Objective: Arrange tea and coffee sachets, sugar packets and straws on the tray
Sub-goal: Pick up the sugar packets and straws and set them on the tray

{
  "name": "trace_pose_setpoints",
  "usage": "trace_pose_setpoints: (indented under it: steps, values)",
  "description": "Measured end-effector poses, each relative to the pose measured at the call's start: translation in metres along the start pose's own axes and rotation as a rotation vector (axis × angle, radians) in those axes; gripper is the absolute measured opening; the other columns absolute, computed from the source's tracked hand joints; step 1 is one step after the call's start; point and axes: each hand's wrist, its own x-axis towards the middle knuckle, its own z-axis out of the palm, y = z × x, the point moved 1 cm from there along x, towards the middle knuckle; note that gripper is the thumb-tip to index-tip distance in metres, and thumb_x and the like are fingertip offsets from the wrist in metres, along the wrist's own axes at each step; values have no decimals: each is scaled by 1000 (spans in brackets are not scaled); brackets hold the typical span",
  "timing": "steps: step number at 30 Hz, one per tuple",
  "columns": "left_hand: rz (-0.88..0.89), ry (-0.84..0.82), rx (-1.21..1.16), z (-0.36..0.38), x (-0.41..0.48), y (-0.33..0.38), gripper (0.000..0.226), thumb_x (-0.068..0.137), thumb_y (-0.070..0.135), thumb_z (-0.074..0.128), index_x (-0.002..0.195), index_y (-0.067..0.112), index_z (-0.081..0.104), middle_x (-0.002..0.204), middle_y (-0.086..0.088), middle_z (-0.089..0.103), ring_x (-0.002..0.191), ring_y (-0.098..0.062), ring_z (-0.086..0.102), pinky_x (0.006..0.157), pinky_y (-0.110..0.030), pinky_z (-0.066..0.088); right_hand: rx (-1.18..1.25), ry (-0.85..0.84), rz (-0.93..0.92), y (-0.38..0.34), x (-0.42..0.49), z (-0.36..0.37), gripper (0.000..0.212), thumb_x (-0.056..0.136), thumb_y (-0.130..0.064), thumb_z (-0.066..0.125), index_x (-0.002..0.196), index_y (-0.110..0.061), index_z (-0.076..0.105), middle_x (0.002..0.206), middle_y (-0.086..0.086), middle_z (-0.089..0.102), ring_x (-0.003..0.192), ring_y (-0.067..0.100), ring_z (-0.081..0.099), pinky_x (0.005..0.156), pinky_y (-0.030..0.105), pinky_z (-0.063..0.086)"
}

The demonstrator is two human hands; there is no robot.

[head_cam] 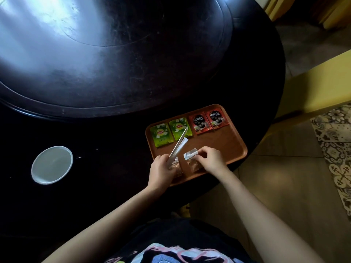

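An orange-brown tray [224, 147] lies at the near right edge of the dark table. Along its far side sit two green tea sachets [161, 134] and two red coffee sachets [208, 120] in a row. My left hand [163, 168] grips paper-wrapped straws [179, 144] that slant up over the second tea sachet. A clear sugar packet [175, 168] lies just under that hand. My right hand [210, 160] pinches a second sugar packet [191, 161] with a white top at the tray's near edge.
A round white lid or dish [52, 165] rests on the table to the left. A large dark turntable [114, 54] fills the table's far part. A yellow chair [313, 92] stands at the right over tiled floor.
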Motion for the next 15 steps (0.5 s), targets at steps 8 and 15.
trace_pose_setpoints:
  steps: [8,15]
  values:
    - [-20,9,76,8,7,-3,17,74,10,67,88,6,59,83,0,45,74,-13,43,58,-19,27,-112,56,-154,0,-10,15,39,81,-22,66,115,-12,49,115,9,50,103,25,53,84,33,46]
    - [-37,23,96,9,6,-3,21,73,10,69,91,7,58,85,0,46,75,-13,43,60,-17,28,-99,92,-154,-2,-12,23,35,83,-22,64,112,-11,48,114,10,50,101,26,54,82,34,48]
